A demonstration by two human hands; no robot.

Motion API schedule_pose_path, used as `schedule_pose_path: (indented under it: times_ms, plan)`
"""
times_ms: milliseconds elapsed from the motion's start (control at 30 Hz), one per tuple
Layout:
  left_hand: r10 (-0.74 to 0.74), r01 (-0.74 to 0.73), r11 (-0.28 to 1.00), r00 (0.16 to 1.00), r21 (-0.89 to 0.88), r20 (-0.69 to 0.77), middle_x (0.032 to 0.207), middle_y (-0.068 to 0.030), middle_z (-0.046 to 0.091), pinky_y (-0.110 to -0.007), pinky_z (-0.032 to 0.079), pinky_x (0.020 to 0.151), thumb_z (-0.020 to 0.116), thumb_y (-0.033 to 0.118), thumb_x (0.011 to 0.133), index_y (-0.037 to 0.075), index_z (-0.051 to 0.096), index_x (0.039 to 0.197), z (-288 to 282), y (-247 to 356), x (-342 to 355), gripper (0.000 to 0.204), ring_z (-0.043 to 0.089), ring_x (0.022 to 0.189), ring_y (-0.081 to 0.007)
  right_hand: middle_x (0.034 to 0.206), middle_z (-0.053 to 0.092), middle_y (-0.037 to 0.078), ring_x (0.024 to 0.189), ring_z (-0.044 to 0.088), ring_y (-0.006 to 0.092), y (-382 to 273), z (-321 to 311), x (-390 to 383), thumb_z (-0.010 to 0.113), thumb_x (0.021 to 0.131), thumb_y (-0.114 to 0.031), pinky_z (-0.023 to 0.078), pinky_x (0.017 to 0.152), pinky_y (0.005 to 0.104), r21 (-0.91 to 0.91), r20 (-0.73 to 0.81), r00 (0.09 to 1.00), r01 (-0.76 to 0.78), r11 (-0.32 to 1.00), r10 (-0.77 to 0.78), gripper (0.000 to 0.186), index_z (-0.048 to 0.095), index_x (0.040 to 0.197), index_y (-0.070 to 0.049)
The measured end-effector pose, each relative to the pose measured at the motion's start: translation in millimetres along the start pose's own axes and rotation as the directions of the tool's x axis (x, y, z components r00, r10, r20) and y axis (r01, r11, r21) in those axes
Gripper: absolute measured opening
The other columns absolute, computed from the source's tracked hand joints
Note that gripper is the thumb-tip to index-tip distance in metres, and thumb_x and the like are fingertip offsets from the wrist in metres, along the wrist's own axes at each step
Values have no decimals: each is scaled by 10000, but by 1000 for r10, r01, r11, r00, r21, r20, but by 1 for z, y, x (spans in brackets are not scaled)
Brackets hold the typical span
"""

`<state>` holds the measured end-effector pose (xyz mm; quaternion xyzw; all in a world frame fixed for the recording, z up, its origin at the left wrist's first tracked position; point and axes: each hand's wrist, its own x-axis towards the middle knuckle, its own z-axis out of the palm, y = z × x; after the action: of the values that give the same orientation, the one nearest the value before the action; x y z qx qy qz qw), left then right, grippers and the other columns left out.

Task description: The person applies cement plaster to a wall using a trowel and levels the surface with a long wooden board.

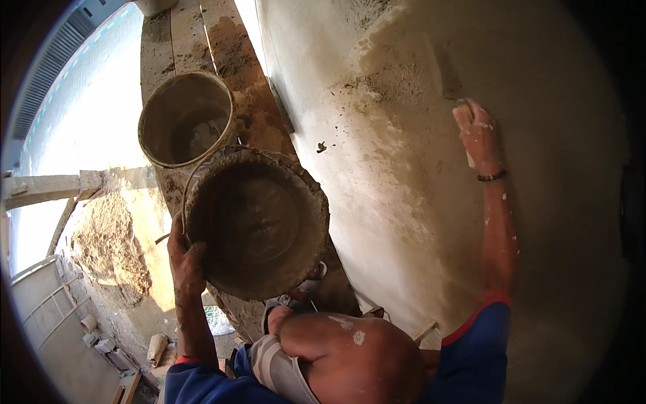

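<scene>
My right hand (479,135) grips the wooden handle of a trowel, whose metal blade (444,71) lies against the plastered wall (397,182) on the right. My left hand (188,259) is closed on the left side of a mud-crusted bucket (259,222) with a dark, wet-looking inside and a wire handle hanging at its side. A second bucket (176,118), coated inside with grey residue, stands just beyond it on a plank (235,74). My bare knee (363,357), spotted with white, is bent below the held bucket.
The narrow plank scaffold is raised along the wall, with a drop on its left. Down there lie a sand pile (111,246), blocks (105,346) and a sack (157,349). A timber beam (44,190) juts in from the left; a pale container (151,5) is at the top.
</scene>
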<state>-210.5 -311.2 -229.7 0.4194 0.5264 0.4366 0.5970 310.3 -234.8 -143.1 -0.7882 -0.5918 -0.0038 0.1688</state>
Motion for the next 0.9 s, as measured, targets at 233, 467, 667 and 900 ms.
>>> schedule_pose_path:
  times_ms: [233,467,667,900]
  plan:
    - [-24,23,1000,994,-8,-111,1228,-171,520,-359,367,1012,553,141,667,-61,390,1305,1,-1,-6,689,509,1134,-240,955,616,153,844,598,192,-89,-89,-53,629,829,-179,487,743,344,123,321,947,-29,992,-13,407,550,1188,-2]
    - [29,-18,986,997,164,-68,1214,-189,527,-339,352,1019,483,16,639,-72,381,1300,38,20,-6,675,498,1155,-260,901,549,118,835,573,259,-160,-52,-140,606,785,-107,485,772,361,-192,720,625,595,780,-301,368,568,1150,-91]
    - [91,-68,945,994,318,-58,1182,-220,540,-349,363,1006,495,3,652,-62,384,1294,52,18,-12,655,518,1141,-287,861,525,121,784,566,252,-169,15,-161,521,848,-156,482,660,377,-194,597,561,794,576,-573,298,546,1141,-105]
    - [47,-29,936,998,351,-42,1169,-169,551,-332,372,999,484,-24,625,-49,405,1286,56,22,-23,666,519,1127,-230,648,549,94,636,587,265,-125,79,-198,599,812,-214,480,573,384,287,659,518,497,819,-545,288,562,1076,-106]
